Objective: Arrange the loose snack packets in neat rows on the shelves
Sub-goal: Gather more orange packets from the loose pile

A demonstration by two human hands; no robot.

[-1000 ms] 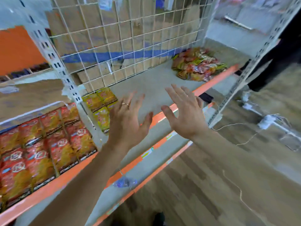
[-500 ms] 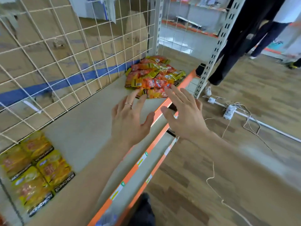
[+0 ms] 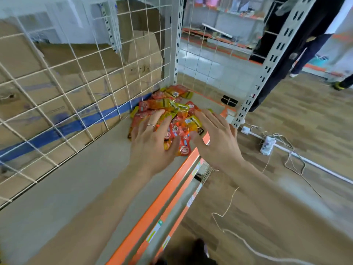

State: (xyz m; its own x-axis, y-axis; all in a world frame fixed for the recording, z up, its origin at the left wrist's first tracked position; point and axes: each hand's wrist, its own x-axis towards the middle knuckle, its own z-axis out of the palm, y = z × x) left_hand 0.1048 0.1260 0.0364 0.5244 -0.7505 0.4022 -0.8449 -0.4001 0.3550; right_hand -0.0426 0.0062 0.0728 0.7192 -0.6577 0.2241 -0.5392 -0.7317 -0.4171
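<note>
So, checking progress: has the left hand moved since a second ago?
Yes. The left hand went right along the shelf and now lies over the pile by the corner post.

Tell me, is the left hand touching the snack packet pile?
Cannot tell. In the head view the left hand overlaps the snack packet pile, but from above neither contact nor a gap shows.
</note>
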